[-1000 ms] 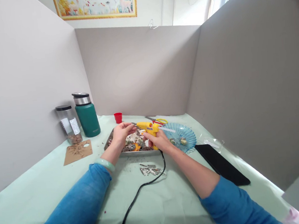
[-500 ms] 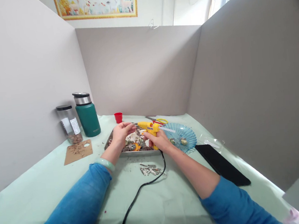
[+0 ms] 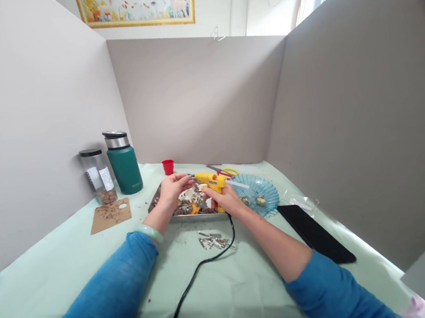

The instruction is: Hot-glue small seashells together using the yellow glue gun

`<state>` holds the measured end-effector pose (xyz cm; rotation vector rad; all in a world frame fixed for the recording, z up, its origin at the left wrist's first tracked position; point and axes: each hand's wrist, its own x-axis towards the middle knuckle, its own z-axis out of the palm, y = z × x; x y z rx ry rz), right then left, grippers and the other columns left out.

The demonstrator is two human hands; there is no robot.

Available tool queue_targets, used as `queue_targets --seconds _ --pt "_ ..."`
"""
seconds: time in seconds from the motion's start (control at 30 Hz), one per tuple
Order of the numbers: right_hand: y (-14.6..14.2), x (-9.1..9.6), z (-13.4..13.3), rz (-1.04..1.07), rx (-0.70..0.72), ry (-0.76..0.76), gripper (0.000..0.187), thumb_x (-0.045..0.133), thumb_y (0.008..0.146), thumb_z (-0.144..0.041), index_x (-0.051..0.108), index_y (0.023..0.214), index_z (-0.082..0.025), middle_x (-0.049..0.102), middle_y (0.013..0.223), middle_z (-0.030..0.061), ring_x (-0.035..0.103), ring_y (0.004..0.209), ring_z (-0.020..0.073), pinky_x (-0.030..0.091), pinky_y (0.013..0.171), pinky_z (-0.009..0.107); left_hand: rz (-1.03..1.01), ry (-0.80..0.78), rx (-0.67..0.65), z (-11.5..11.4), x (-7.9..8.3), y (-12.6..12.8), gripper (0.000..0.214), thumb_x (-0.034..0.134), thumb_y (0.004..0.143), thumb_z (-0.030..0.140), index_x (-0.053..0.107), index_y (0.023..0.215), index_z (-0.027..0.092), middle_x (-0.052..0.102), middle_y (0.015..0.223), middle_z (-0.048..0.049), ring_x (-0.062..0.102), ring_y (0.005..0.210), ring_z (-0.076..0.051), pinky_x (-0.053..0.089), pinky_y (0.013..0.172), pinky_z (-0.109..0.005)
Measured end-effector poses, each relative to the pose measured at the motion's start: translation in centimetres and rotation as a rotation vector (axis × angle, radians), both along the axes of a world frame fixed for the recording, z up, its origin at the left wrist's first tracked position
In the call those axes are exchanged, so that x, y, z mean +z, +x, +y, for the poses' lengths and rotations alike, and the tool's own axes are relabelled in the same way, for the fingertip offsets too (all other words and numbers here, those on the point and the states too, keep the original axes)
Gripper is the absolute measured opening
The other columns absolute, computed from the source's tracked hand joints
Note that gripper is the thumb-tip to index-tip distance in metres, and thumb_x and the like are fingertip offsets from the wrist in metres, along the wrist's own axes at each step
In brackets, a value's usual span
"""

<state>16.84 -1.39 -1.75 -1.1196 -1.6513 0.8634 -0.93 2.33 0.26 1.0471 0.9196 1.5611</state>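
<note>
My right hand (image 3: 224,199) is wrapped round the handle of a yellow hot glue gun (image 3: 207,179), with a pale glue stick (image 3: 238,183) poking out of its back end. The nozzle points left, close to the fingertips of my left hand (image 3: 173,189). Those fingers are pinched together; whatever small thing they hold is too small to make out. Both hands are above a metal tray (image 3: 199,218) of mixed shells and small pieces (image 3: 191,201). In front of the tray lies a pile of small silvery metal clips (image 3: 214,241).
A black cord (image 3: 199,265) runs from the glue gun to the table's front edge. At left stand a green bottle (image 3: 125,170), a clear jar (image 3: 103,183) and a brown card (image 3: 108,218). Behind are a red cup (image 3: 168,167) and scissors (image 3: 230,171); at right, a blue plate (image 3: 270,186) and a black slab (image 3: 319,236).
</note>
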Motion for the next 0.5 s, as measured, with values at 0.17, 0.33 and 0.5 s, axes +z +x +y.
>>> queue_targets --seconds 0.17,0.33,0.5 --pt "-0.04 0.01 0.0 0.006 -0.029 -0.017 0.033 0.06 0.085 -0.046 0.07 0.076 -0.016 0.057 0.046 -0.0008 0.053 0.044 0.0123 0.044 0.05 0.023 -0.008 -0.007 0.007 -0.17 0.19 0.07 0.02 0.08 0.068 0.011 0.063 0.078 0.01 0.069 0.066 -0.005 0.07 0.064 -0.015 0.058 0.075 -0.031" --pt "-0.05 -0.17 0.21 0.024 0.017 0.003 0.032 0.061 0.084 -0.046 0.068 0.078 -0.016 0.058 0.049 -0.0014 0.054 0.044 0.0118 0.044 0.049 0.022 0.01 0.006 -0.003 -0.16 0.18 0.1 0.016 0.077 0.071 0.01 0.063 0.078 0.009 0.07 0.066 -0.0057 0.07 0.063 -0.015 0.058 0.07 -0.027" --pt "-0.02 0.08 -0.1 -0.008 0.0 -0.002 0.031 0.06 0.085 -0.044 0.07 0.077 -0.016 0.055 0.046 -0.0021 0.052 0.043 0.0112 0.043 0.05 0.022 0.007 0.014 -0.008 -0.06 0.12 0.1 0.021 0.081 0.068 0.011 0.063 0.078 0.009 0.07 0.066 -0.0055 0.07 0.063 -0.015 0.058 0.069 -0.027"
